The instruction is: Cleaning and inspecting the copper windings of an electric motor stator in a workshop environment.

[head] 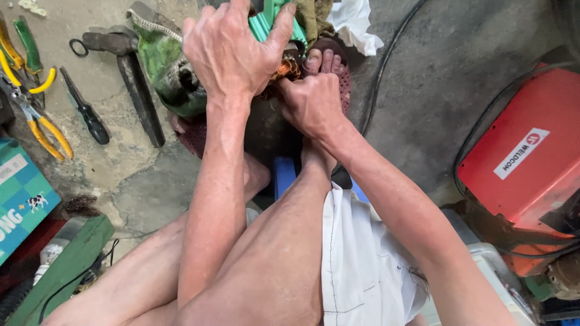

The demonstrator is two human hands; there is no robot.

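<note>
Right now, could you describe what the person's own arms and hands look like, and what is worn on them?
Both arms are bare from above the elbow down: no sleeves show. The left hand and right hand wear no gloves, rings or watch. The forearms are lean with raised veins and tendons. White shorts with dark stitching are the only clothing in view.

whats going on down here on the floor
A person sits low over a concrete floor, working with bare hands. The left hand grips a green plastic part; the right hand pinches at copper-coloured windings beside it. A hammer, screwdriver and yellow-handled pliers lie to the left, a red machine to the right.
</note>
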